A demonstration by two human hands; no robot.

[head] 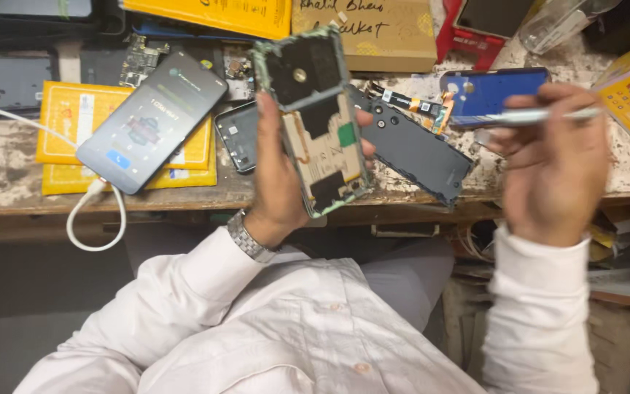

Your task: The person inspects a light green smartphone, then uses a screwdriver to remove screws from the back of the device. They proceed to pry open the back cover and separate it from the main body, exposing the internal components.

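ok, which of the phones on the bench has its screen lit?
The dark phone lying tilted on the yellow packets, white cable plugged in. The opened phone in the left hand and the blue-backed one show no lit screen.

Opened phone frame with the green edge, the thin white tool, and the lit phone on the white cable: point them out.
Opened phone frame [322, 138], head view, bare inner panel.
Thin white tool [541, 115], head view, mid-shaft.
Lit phone [151, 120], head view, screen centre.

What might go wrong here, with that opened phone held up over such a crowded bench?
The left hand grips the opened phone frame by its edges above the bench; a slip might drop it onto the dark back cover. The thin tool in the right hand may scratch exposed parts. The lit phone lies tilted near the bench edge, and its white cable could snag.
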